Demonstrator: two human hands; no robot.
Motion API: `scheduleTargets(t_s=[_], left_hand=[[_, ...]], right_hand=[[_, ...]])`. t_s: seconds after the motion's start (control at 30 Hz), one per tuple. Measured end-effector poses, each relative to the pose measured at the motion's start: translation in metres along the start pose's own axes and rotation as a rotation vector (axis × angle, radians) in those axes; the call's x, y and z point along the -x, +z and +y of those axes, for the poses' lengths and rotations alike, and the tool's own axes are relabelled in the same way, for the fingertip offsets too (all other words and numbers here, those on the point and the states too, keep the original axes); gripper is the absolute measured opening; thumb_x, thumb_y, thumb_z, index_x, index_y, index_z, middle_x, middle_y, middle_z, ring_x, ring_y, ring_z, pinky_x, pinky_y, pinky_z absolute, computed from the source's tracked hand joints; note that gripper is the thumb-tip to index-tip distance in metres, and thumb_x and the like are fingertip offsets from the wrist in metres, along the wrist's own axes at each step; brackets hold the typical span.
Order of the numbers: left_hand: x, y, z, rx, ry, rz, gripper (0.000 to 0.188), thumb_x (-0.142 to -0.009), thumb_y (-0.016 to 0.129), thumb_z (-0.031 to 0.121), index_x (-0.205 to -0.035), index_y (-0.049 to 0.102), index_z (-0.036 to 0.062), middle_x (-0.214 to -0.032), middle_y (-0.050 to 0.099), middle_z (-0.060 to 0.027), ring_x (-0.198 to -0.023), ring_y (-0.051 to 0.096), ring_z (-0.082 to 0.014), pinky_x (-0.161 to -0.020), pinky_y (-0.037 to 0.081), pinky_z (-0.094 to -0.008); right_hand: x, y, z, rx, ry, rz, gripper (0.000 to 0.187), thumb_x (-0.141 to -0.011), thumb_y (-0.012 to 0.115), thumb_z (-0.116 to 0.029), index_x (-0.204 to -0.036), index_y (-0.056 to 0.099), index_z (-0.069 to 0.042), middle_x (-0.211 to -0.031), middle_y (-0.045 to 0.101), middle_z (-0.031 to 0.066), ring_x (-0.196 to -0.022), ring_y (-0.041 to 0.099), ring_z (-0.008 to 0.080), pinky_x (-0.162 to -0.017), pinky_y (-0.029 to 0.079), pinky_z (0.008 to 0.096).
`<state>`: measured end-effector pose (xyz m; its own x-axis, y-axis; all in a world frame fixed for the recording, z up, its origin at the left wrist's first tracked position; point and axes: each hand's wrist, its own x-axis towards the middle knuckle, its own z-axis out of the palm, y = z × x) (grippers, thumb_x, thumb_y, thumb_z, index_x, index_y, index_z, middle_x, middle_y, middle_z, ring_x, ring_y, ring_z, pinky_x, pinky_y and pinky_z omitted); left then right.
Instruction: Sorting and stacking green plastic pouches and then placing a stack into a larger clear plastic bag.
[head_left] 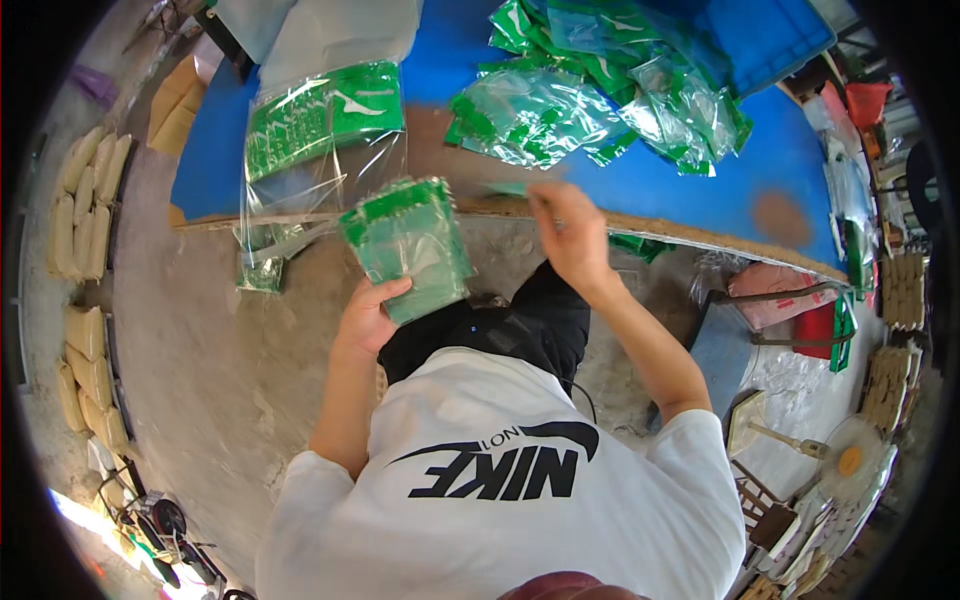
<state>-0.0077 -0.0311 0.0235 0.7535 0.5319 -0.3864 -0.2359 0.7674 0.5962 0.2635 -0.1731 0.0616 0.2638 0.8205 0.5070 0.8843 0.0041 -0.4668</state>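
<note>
My left hand (369,318) grips the lower end of a stack of clear plastic bags (412,250) with green printed tops, held above my lap in front of the table's edge. To its right my raised right hand (572,232) is somewhat blurred, its fingers bent together. A thin pale-green piece (507,188) shows beside these fingertips; I cannot make out whether they pinch it. Beyond the right hand, a loose heap of green-and-clear bags (545,112) lies on the blue table (700,215). A neater stack of larger green-printed bags (325,118) sits at the table's left, its clear ends overhanging the edge.
A blue plastic crate (765,40) stands at the far right of the table. Some green bags (262,272) hang or lie below the left edge. Filled sacks (92,205) are piled at the left; a stool (712,350) and a fan (848,460) stand at the right.
</note>
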Motion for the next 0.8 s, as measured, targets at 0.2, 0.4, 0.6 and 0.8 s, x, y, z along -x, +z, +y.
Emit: scheduleTargets(t_s=[0.2,0.4,0.6,0.8], left_hand=[[-0.012,0.020,-0.014,0.326,-0.327,-0.211,0.057,-0.088,0.070,0.006,-0.140,0.049,0.0036,-0.133,0.059,-0.0124,-0.121,0.059,-0.0281,-0.108,0.045,-0.0450],[-0.025,0.040,-0.028,-0.004,-0.046,-0.057,0.056,-0.086,0.071,0.000,-0.138,0.049,0.0042,-0.129,0.060,-0.0094,-0.120,0.059,-0.0236,-0.103,0.050,-0.0405],[-0.017,0.018,-0.035,0.013,-0.059,-0.082,0.064,-0.085,0.072,0.001,-0.142,0.044,0.0047,-0.135,0.055,-0.0101,-0.125,0.055,-0.0256,-0.107,0.046,-0.0419],[-0.018,0.015,-0.046,0.043,-0.129,-0.072,0.059,-0.087,0.071,0.001,-0.140,0.046,0.0027,-0.134,0.057,-0.0107,-0.124,0.057,-0.0266,-0.107,0.047,-0.0428]], right_hand=[[-0.018,-0.012,-0.040,-0.279,-0.330,-0.233,0.045,-0.067,0.063,0.011,-0.108,0.067,-0.006,-0.122,0.067,0.0135,-0.124,0.058,0.0329,-0.108,0.042,0.0521],[-0.091,0.001,0.042,-0.097,-0.112,-0.022,0.043,-0.089,0.062,-0.006,-0.131,0.057,-0.003,-0.138,0.055,0.0223,-0.127,0.052,0.0417,-0.108,0.042,0.0475],[-0.091,0.032,0.072,0.399,0.029,-0.256,0.078,-0.077,0.073,-0.060,-0.133,0.058,-0.007,-0.126,0.055,0.0198,-0.118,0.053,0.0412,-0.088,0.051,0.0530],[-0.102,0.038,0.083,0.643,0.401,0.061,0.084,-0.080,0.064,-0.072,-0.127,0.062,-0.003,-0.121,0.055,0.0241,-0.110,0.053,0.0410,-0.083,0.050,0.0509]])
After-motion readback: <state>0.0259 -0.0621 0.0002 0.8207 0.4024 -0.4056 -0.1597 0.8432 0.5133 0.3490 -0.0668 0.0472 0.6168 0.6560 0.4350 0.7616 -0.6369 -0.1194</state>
